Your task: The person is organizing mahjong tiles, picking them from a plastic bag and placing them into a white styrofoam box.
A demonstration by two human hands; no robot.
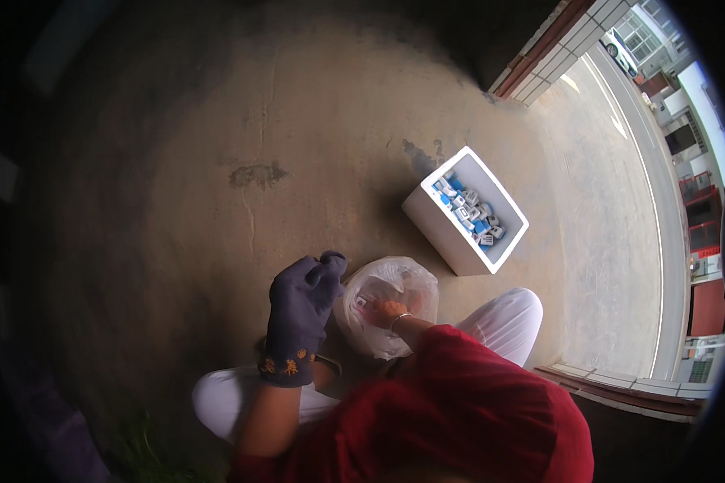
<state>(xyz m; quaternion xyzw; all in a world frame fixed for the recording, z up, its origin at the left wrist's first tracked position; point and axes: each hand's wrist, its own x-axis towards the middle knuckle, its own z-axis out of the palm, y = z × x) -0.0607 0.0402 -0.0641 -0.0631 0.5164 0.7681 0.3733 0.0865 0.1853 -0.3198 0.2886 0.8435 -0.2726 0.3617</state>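
My left hand (302,310) wears a dark purple glove and grips the rim of a clear plastic bag (395,286), holding it open in front of my knees. My right hand (385,311) is bare, with a bangle on the wrist, and reaches inside the bag. Its fingers close around a small pale item there; what that item is I cannot make out through the plastic. I am crouched on a concrete floor (217,161) in white trousers and a red top.
A white foam box (467,211) holding several small blue-and-white cartons stands on the floor just beyond the bag to the right. A tiled threshold (620,385) and a tiled wall corner (560,48) border the floor; a street lies beyond.
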